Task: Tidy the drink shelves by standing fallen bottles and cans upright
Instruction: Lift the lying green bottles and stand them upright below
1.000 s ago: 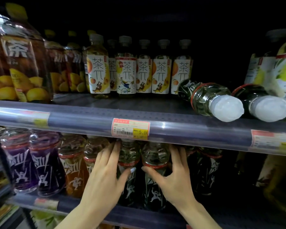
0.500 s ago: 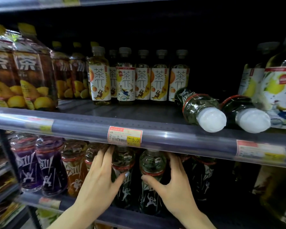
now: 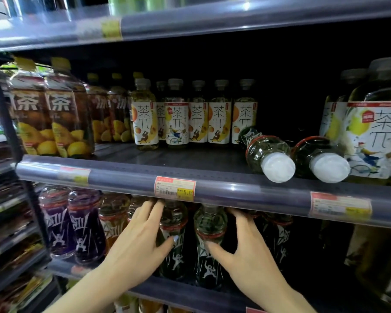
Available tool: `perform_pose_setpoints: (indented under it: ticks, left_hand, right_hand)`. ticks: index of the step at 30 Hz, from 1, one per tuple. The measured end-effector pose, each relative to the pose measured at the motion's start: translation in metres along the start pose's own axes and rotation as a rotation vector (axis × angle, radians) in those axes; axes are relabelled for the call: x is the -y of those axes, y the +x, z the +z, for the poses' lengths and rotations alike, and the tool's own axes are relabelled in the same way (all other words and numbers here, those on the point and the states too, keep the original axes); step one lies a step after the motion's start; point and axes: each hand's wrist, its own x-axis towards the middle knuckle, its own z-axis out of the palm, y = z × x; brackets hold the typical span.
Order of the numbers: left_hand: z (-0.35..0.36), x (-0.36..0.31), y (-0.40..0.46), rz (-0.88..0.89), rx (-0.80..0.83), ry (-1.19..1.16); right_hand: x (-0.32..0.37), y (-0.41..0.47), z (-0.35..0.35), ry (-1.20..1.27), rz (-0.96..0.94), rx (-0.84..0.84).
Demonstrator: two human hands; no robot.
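Two green-tea bottles lie fallen on the middle shelf (image 3: 127, 180) at the right, white caps toward me: one (image 3: 263, 150) beside the other (image 3: 312, 153). On the shelf below, my left hand (image 3: 138, 247) grips an upright dark bottle (image 3: 176, 220), fingers behind it and thumb on its front. My right hand (image 3: 244, 251) grips the neighbouring upright clear-green bottle (image 3: 209, 224) the same way. The caps of both held bottles are hidden behind the shelf rail.
Upright tea bottles with white labels (image 3: 175, 118) stand at the back of the middle shelf, lemon-tea bottles (image 3: 52, 118) at its left, large ones (image 3: 370, 132) at the right. Purple bottles (image 3: 72, 224) stand left of my hands. A price tag (image 3: 174, 188) sits on the rail.
Both hands have stayed on the same two lower-shelf bottles. The view has tilted upward, so the rail of the shelf above now shows at the top.
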Motion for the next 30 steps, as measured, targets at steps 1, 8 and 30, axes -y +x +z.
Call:
perform_pose_setpoints:
  ticks: [1,8,30]
  left_hand:
    - [-0.010,-0.005,0.001,0.027,0.041,0.060]
    - [-0.085,-0.052,0.016,0.327,0.243,0.137]
    - [-0.057,-0.133,0.152,0.647,0.254,0.101]
  right_hand:
    - [0.004,-0.004,-0.008,-0.034,-0.007,0.034]
    - [0.040,-0.019,-0.075,-0.136,-0.211,0.070]
    - [0.023,0.034,-0.197,-0.515,-0.224,-0.117]
